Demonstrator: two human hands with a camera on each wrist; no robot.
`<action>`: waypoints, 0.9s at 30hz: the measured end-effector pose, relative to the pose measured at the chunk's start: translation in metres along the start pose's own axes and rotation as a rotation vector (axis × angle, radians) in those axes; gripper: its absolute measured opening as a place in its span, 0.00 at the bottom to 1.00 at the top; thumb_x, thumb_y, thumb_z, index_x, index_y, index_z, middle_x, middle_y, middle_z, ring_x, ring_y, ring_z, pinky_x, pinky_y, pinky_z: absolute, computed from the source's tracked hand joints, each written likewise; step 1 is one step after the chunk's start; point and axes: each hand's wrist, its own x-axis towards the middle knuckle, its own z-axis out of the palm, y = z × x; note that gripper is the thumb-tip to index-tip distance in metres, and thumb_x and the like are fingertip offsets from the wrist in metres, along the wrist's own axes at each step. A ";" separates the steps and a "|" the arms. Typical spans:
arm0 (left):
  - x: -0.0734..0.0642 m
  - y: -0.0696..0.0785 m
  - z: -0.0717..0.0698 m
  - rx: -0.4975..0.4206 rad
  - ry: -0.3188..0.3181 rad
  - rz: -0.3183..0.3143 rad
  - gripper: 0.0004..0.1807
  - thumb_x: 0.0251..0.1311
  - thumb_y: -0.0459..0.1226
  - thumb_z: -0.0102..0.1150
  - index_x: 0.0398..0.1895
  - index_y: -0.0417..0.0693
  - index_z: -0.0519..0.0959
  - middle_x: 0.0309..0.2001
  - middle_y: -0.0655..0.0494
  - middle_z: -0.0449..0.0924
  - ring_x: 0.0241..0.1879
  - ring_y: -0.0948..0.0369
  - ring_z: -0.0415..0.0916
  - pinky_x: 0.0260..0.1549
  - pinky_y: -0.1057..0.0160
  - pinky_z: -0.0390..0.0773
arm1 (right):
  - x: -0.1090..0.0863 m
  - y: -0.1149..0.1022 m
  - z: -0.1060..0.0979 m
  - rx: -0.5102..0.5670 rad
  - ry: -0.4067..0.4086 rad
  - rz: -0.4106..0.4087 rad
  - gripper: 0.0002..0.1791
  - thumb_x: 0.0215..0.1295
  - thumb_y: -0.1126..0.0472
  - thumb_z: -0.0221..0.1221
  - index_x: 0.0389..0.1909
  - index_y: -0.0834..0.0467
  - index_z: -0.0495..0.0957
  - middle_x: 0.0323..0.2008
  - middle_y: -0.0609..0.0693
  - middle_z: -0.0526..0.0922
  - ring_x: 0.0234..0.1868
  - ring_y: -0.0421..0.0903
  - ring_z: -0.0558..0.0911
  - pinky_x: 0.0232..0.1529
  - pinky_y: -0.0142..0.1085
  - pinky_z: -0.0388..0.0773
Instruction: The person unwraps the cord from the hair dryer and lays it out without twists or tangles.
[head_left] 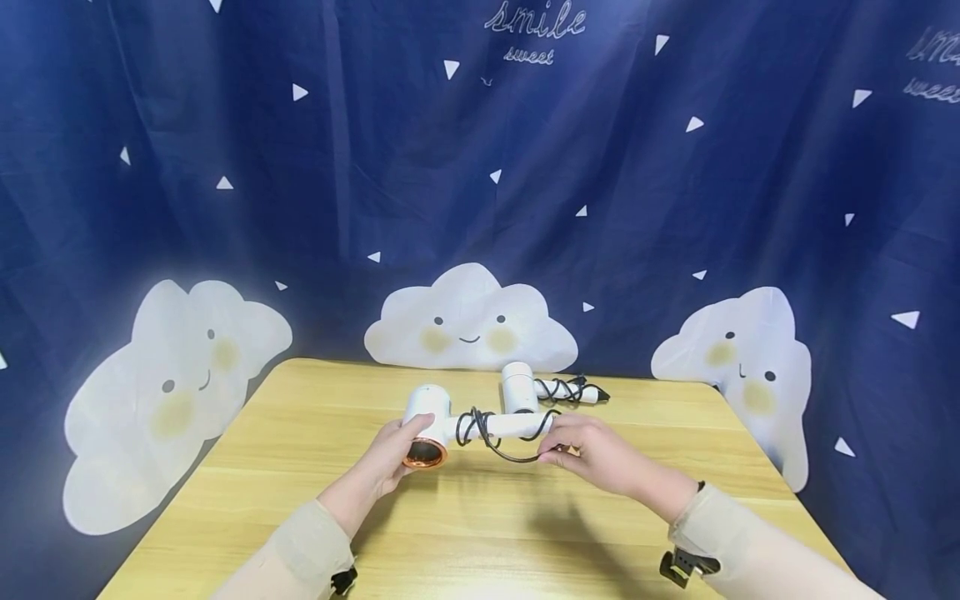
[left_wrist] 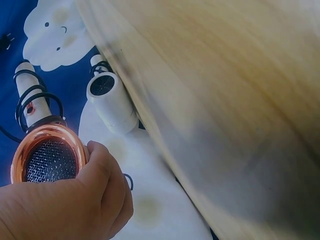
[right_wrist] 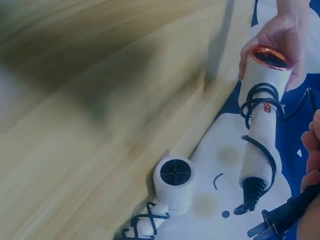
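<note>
My left hand (head_left: 390, 454) grips the barrel of a white hair dryer (head_left: 427, 404), its fingers and thumb around the outlet end with the copper-coloured rim (left_wrist: 76, 145). Behind that rim shows a dark mesh. The handle (head_left: 513, 426) points to the right, with a black power cord (right_wrist: 263, 146) wound loosely about it. Near the handle's end, my right hand (head_left: 588, 446) holds the cord's plug end with curled fingers. Out of that hand sticks the black two-pin plug (right_wrist: 285, 215), pins bare.
A second white hair dryer (head_left: 519, 387) lies behind the first on the wooden table (head_left: 315, 417), its handle also wrapped in black cord (head_left: 567, 389). A dark blue curtain (head_left: 465, 208) with smiling clouds hangs at the table's far edge.
</note>
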 end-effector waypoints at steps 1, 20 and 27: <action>0.000 0.000 0.000 -0.001 0.001 0.000 0.36 0.65 0.52 0.59 0.61 0.29 0.66 0.46 0.40 0.79 0.39 0.54 0.82 0.42 0.58 0.84 | 0.001 0.000 -0.001 -0.003 0.004 -0.004 0.03 0.60 0.61 0.69 0.34 0.54 0.85 0.32 0.40 0.82 0.31 0.35 0.76 0.33 0.22 0.71; -0.004 0.003 0.000 0.005 -0.027 0.019 0.38 0.66 0.53 0.57 0.63 0.28 0.64 0.47 0.39 0.79 0.41 0.54 0.82 0.44 0.57 0.83 | 0.027 0.000 -0.031 -0.098 0.086 -0.057 0.10 0.52 0.68 0.73 0.34 0.54 0.85 0.32 0.40 0.81 0.33 0.38 0.76 0.37 0.26 0.71; -0.005 0.003 0.001 0.005 -0.017 0.014 0.37 0.66 0.52 0.58 0.62 0.29 0.65 0.47 0.39 0.79 0.40 0.55 0.82 0.44 0.57 0.83 | 0.038 0.005 -0.041 -0.143 0.144 -0.090 0.10 0.52 0.70 0.72 0.35 0.55 0.85 0.31 0.41 0.80 0.32 0.39 0.74 0.34 0.25 0.70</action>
